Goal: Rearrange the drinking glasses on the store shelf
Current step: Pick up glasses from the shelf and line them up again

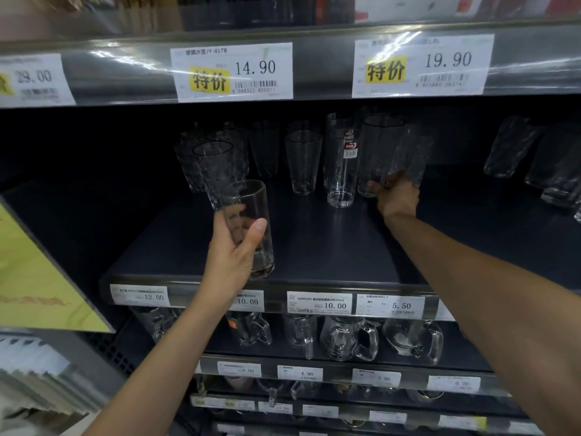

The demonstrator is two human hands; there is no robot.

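Observation:
My left hand grips a clear straight-sided glass near the front edge of the dark shelf, its base about at the shelf's lip. Further back, my right hand holds the bottom of a textured glass, tilted a little to the right. Right beside it stands a tall plain glass. A tall glass with a red label and a tapered glass stand left of that. Several dimpled glasses cluster at the back left.
More textured glasses stand at the shelf's far right. The upper shelf's edge with price tags hangs low overhead. Glass mugs with handles fill the shelf below. A yellow sign juts in at the left.

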